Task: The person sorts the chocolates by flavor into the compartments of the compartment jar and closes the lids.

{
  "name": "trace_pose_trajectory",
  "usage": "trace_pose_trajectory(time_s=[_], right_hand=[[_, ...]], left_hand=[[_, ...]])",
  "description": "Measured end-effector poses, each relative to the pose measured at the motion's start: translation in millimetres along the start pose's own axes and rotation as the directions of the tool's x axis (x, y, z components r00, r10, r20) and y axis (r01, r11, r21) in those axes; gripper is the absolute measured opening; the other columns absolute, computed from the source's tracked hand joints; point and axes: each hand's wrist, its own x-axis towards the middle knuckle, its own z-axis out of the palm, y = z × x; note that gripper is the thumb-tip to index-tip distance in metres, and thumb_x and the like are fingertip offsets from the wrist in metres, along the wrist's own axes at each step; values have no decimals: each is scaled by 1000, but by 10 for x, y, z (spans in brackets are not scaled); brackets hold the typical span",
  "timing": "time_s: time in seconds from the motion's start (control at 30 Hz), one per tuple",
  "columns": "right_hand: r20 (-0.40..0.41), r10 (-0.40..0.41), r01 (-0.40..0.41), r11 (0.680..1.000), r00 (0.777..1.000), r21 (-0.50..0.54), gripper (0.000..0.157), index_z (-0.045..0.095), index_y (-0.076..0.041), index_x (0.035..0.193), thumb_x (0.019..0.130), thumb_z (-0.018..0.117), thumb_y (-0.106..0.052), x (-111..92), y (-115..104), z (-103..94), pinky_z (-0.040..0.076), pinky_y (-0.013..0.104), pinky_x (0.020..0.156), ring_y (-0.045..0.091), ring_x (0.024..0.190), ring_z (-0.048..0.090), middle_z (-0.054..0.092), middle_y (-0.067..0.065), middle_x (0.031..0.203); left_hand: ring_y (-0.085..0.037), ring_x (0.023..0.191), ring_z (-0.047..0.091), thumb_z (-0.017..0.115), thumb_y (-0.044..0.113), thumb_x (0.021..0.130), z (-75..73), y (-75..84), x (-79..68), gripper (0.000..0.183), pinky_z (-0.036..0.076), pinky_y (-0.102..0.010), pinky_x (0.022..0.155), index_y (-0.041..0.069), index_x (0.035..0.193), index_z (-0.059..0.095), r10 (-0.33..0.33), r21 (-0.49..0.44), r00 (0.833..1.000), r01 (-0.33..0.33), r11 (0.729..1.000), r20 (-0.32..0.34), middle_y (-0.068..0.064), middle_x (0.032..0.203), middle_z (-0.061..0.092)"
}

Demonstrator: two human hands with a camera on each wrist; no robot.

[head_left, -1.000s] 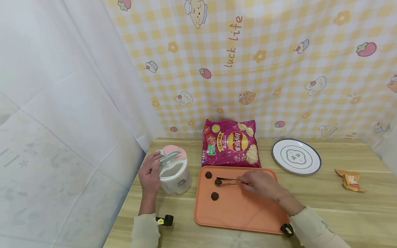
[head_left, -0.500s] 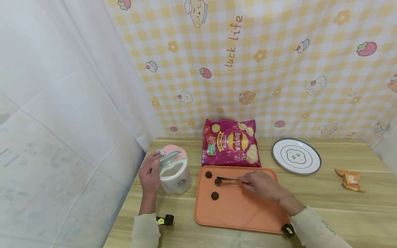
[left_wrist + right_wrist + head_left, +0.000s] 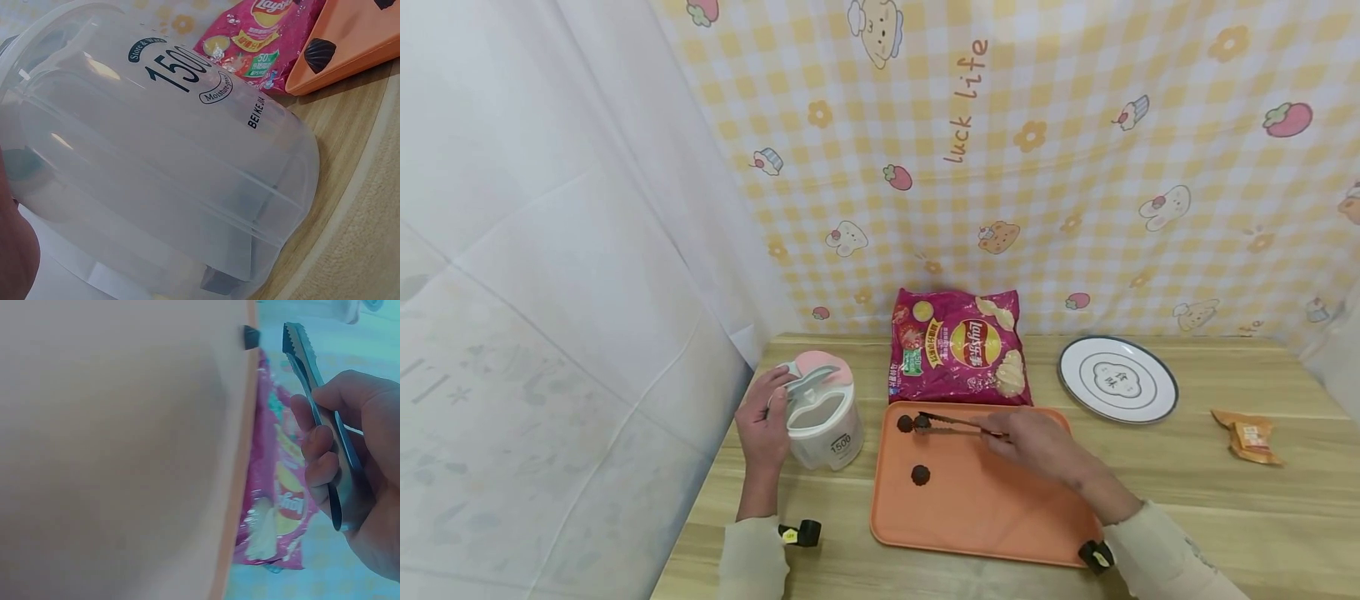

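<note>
In the head view, my right hand (image 3: pixel 1033 442) grips a pair of metal tongs (image 3: pixel 958 425) over the orange tray (image 3: pixel 985 508). Their serrated tips lie on either side of a dark brown chocolate (image 3: pixel 922 422). Close beside it on the left is a second chocolate (image 3: pixel 905 424), and a third chocolate (image 3: pixel 921 475) lies nearer the front. My left hand (image 3: pixel 763 421) holds the lid side of a clear storage canister (image 3: pixel 827 442) with a pink and white top, its flap raised. The left wrist view shows the canister's wall (image 3: pixel 156 156) large, with part of the hand at the edge.
A magenta chip bag (image 3: pixel 958 346) lies behind the tray. To the right are a white plate (image 3: pixel 1116 379) with a dark rim and a small orange packet (image 3: pixel 1251 436). A checked curtain (image 3: pixel 1037 183) hangs behind the wooden table (image 3: pixel 1210 500).
My right hand has shifted the tongs slightly away from me and left. The chocolate between their tips now sits beside the far left one. The left hand and canister stay put.
</note>
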Motion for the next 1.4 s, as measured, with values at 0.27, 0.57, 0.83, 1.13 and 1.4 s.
trace_pose_trajectory(time_s=[0.27,0.57,0.83,1.13,1.4], right_hand=[[-83,-4,8,998,997,56,35,72,-6,130,96,72,-12,29,-176,-134,57,26,72,6,84,62,74,-3,109],[-168,-57,83,984,984,155,35,72,-12,132,97,70,-8,160,-497,-143,45,21,53,2,64,51,70,-9,95],[-215,-70,119,966,974,228,39,70,-13,135,97,68,-6,322,-815,-39,38,19,48,1,58,44,69,-10,96],[-234,-88,141,966,968,219,35,71,-9,132,97,70,-8,523,-1054,49,41,19,50,4,64,47,73,-5,99],[-198,-70,101,983,978,155,33,71,-4,130,98,69,-11,629,-1133,122,44,20,51,4,64,48,70,-6,93]], left_hand=[[-62,97,57,51,-15,88,8,0,-4,19,48,-28,100,-19,91,69,0,-4,1000,0,1000,0,-39,96,66],[-60,98,57,52,-13,89,-3,-25,-12,19,48,-27,100,-19,92,70,-5,-5,1000,5,1000,-8,-39,98,66],[-59,99,58,52,-14,89,-9,-50,-13,19,48,-30,99,-19,92,70,-1,-14,1000,1,1000,-14,-38,97,66],[-57,100,59,52,-14,89,-6,-58,-25,19,48,-28,100,-18,92,70,-11,-12,1000,11,1000,-11,-38,98,66],[-58,100,59,53,-13,90,-3,-71,-31,19,48,-29,100,-18,93,71,-8,-13,1000,8,1000,-9,-38,99,66]])
